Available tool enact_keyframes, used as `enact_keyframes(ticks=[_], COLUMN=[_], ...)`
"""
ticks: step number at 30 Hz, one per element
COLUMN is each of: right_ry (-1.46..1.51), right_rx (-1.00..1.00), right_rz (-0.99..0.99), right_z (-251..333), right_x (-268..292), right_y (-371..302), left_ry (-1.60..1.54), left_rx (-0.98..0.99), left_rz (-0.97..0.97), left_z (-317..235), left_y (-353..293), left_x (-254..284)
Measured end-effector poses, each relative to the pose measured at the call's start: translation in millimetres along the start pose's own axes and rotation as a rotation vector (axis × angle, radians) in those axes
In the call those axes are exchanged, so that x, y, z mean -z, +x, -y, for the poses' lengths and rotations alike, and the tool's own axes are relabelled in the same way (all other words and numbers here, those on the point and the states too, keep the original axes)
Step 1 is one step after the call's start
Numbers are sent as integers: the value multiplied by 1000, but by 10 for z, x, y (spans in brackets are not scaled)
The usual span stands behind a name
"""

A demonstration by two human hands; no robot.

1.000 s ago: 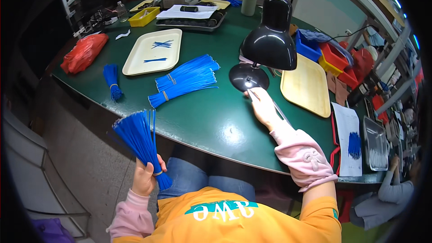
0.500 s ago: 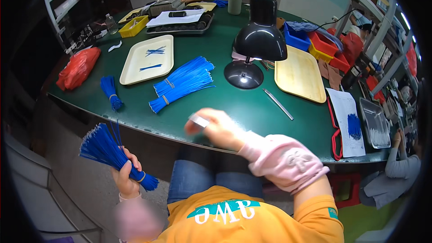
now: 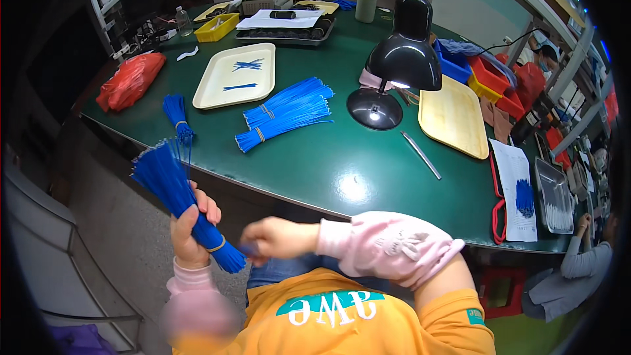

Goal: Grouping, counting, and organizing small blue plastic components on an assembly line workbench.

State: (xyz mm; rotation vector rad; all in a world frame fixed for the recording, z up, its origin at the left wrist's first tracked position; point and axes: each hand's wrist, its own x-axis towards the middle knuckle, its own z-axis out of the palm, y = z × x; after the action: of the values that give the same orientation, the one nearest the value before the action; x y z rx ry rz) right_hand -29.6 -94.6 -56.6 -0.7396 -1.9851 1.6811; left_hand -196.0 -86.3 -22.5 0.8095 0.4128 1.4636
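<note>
My left hand (image 3: 191, 236) is wrapped round a thick bundle of blue wires (image 3: 172, 181) and holds it tilted off the table's front edge. A tan band (image 3: 217, 247) ties the bundle near its lower end; a few wires stick up apart from the fanned upper end. Close beside the lower end is my right hand (image 3: 273, 238), its fingers curled and blurred. A small dark thing shows at its fingertips, too smeared to name. On the green table (image 3: 296, 174) lie more banded blue wire bundles (image 3: 286, 115) and a smaller bundle (image 3: 177, 118).
A cream tray (image 3: 205, 92) with several short blue wires stands at the left, near a red bag (image 3: 131, 80). A black lamp (image 3: 404, 59), a metal strip (image 3: 420, 154) and a yellowish tray (image 3: 453, 118) are to the right. Scissors with red handles (image 3: 499, 220) lie beyond.
My right hand has moved left and down from the table edge to the bundle's lower end. The pale, shiny thing at its fingers no longer shows. The whole view has shifted slightly.
</note>
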Motion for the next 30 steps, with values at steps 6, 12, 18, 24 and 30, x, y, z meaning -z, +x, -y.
enact_keyframes(ticks=[6,12,18,24,30], right_ry=[101,188,241,222,11], right_rx=[-33,-83,111,139,43], right_rz=[-342,-771,-757,-995,-1105], right_z=[193,404,166,-7,-149], right_x=[616,1253,1440,1364,1558], right_y=[-670,-1149,-1244,-1169,-1180], left_ry=[383,316,188,292,378], left_rx=[237,526,904,1017,1073], left_rz=[215,475,600,750,788], left_z=[44,611,1167,1430,1679], left_y=[143,555,738,1073,1238], left_x=[-118,-669,-939,-1242,-1318])
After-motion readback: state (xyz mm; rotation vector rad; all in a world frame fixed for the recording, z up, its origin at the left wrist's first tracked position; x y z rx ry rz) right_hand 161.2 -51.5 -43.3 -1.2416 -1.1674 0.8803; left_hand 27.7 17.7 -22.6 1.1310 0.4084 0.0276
